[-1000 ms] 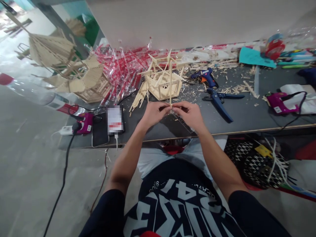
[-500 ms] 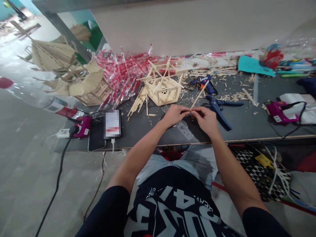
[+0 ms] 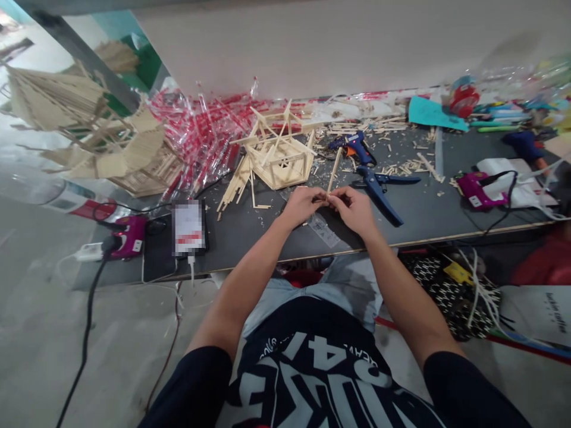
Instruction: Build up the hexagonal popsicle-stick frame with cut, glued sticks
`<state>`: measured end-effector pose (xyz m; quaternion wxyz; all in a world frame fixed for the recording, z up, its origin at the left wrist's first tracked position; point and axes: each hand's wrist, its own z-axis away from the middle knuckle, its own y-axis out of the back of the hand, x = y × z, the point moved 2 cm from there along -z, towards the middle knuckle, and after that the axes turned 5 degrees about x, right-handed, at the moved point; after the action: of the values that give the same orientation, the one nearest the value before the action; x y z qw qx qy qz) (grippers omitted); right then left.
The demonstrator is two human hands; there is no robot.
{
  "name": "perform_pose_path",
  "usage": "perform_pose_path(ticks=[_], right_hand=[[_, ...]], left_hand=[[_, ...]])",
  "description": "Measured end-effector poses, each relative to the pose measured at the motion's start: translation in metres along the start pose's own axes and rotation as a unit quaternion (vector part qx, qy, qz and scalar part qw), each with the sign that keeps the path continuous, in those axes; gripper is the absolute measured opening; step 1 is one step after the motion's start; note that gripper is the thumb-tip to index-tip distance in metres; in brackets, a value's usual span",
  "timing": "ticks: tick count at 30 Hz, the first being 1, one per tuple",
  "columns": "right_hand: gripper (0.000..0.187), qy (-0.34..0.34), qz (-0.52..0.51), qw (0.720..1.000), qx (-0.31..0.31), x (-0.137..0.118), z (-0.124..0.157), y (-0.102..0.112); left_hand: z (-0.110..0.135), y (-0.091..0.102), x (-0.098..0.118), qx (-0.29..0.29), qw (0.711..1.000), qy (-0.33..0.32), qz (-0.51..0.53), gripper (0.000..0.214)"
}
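Observation:
My left hand [image 3: 302, 204] and my right hand [image 3: 354, 209] meet above the dark tabletop [image 3: 419, 208], fingertips pinched together on the lower end of a thin wooden stick [image 3: 334, 170]. The stick leans up and slightly to the right. Just behind the hands stands a small hexagonal frame of wooden sticks [image 3: 277, 154]. A blue cutter [image 3: 378, 186] lies right of my right hand, and a blue glue gun [image 3: 354, 147] sits behind it.
Red-and-clear wrappers [image 3: 200, 137] pile up at the back left beside a larger stick model [image 3: 107, 148]. A phone [image 3: 188, 227] lies on the left, purple gadgets [image 3: 473, 188] on both sides, stick offcuts across the back. Cables hang off the front edge.
The stick stood upright a second ago, tilted far right, and now leans less. Both hands stay pinched on it; the view has shifted slightly.

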<state>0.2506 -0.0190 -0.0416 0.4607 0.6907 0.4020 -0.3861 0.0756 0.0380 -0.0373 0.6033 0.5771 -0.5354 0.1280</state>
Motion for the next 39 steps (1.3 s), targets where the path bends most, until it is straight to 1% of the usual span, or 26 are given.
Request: perform_pose_path(ticks=[4, 9, 15, 18, 22, 24, 28, 35, 37, 39], right_hand=[[0.039, -0.004, -0.013, 1.000, 0.001, 0.001, 0.000, -0.001], [0.037, 0.012, -0.009, 1.000, 0.000, 0.002, 0.000, -0.001], [0.030, 0.018, -0.013, 1.000, 0.008, -0.001, 0.000, 0.000], [0.025, 0.040, 0.003, 0.999, 0.019, -0.004, -0.001, 0.002], [0.018, 0.067, 0.054, 0.996, 0.027, -0.006, -0.003, 0.005], [0.018, 0.050, 0.063, 0.996, 0.028, -0.003, -0.004, 0.006], [0.025, -0.009, 0.020, 0.999, 0.027, 0.006, -0.004, 0.005], [0.023, -0.024, -0.025, 0.998, 0.045, 0.003, -0.005, 0.005], [0.024, -0.037, -0.047, 0.997, 0.054, 0.002, -0.006, 0.006], [0.029, -0.050, -0.063, 0.995, 0.064, 0.001, -0.007, 0.005]], left_hand=[[-0.002, 0.000, -0.001, -0.004, 1.000, 0.009, -0.007, 0.010], [-0.004, 0.002, 0.000, 0.021, 0.999, 0.019, -0.034, 0.012], [-0.004, 0.003, 0.001, 0.008, 0.999, 0.026, -0.029, 0.011], [-0.002, 0.000, 0.000, 0.013, 0.999, 0.027, -0.036, 0.011], [0.001, -0.003, -0.001, 0.024, 0.998, 0.031, -0.045, 0.010], [0.001, -0.004, 0.000, 0.025, 0.998, 0.031, -0.048, 0.010], [0.000, -0.003, 0.003, 0.014, 0.998, 0.025, -0.048, 0.015], [-0.001, -0.002, 0.012, -0.001, 0.997, 0.024, -0.069, 0.015], [0.001, -0.001, 0.015, 0.003, 0.995, 0.031, -0.092, 0.016], [0.003, 0.000, 0.020, 0.014, 0.993, 0.034, -0.115, 0.017]])
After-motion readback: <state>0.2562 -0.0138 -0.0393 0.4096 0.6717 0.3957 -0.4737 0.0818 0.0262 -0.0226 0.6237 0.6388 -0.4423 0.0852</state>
